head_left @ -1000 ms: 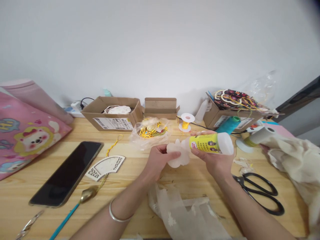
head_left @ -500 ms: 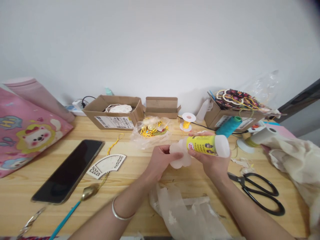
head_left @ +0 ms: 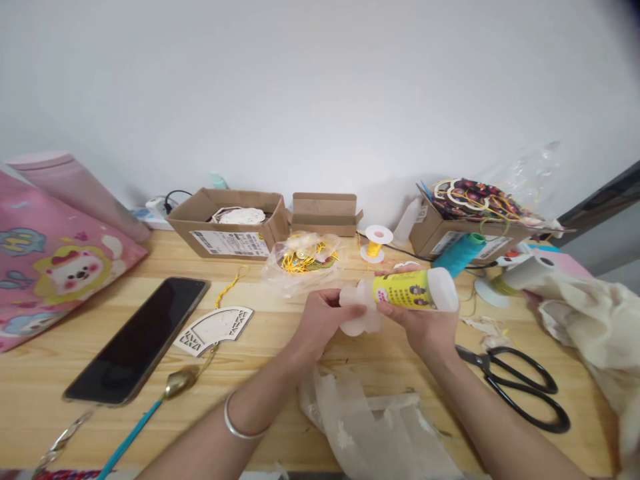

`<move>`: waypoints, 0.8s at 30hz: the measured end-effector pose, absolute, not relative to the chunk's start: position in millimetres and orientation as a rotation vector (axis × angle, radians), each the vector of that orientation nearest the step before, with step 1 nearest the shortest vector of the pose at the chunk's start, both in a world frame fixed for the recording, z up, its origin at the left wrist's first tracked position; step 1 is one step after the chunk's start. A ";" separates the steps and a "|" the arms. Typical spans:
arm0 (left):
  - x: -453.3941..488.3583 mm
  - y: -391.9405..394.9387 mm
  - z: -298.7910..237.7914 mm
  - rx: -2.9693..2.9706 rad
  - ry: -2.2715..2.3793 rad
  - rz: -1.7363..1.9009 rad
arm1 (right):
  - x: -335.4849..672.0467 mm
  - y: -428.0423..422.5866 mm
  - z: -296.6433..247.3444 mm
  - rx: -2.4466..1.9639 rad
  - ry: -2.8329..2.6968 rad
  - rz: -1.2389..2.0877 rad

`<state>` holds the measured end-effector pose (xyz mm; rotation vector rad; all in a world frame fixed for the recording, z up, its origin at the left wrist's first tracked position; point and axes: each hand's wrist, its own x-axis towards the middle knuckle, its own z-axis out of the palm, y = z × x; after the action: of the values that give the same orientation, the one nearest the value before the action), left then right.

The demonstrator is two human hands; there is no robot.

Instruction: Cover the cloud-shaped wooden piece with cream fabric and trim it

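Note:
My left hand [head_left: 320, 323] is closed on the edge of a flat, pale piece with a scalloped outline [head_left: 363, 325], thumb on top. In my right hand [head_left: 430, 337] a white squeeze bottle with a yellow label [head_left: 405, 291] lies tipped nearly sideways, its base to the right. The bottle's narrow end points left over the scalloped piece; I cannot tell whether its tip touches it. Below both hands, a sheer, pale fabric [head_left: 360, 420] lies on the wooden table [head_left: 280, 400]. Black-handled scissors [head_left: 500, 380] lie beside my right forearm.
Left are a phone [head_left: 140, 340], a fan-shaped ornament [head_left: 213, 331] with a teal tassel [head_left: 131, 439] and a pink bag [head_left: 60, 267]. Behind stand cardboard boxes [head_left: 227, 223], a plastic bag of yellow cords [head_left: 305, 263] and thread spools [head_left: 374, 250]. Cream cloth [head_left: 585, 320] lies right.
The bottle and both hands stay almost where they were, with only a very slight shift of the bottle. The hold of each hand looks the same.

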<state>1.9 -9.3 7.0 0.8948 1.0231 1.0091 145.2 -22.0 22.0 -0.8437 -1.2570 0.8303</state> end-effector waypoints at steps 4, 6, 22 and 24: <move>2.7 -10.0 7.4 0.900 1.036 0.990 | 147.5 -18.4 25.8 -0.903 -1.200 0.763; 2.8 -10.0 8.6 0.880 1.063 0.979 | 151.5 -14.5 28.0 -0.920 -1.075 0.654; 0.4 -9.0 9.9 0.898 1.078 1.014 | 149.5 -17.7 29.1 -0.985 -1.097 0.723; 0.2 -8.9 9.7 0.899 1.070 1.016 | 149.6 -17.8 28.5 -0.961 -1.128 0.748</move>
<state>0.2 -8.9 9.7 0.8987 1.0704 1.0160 149.6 -17.8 28.5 -0.9611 -1.1277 0.7477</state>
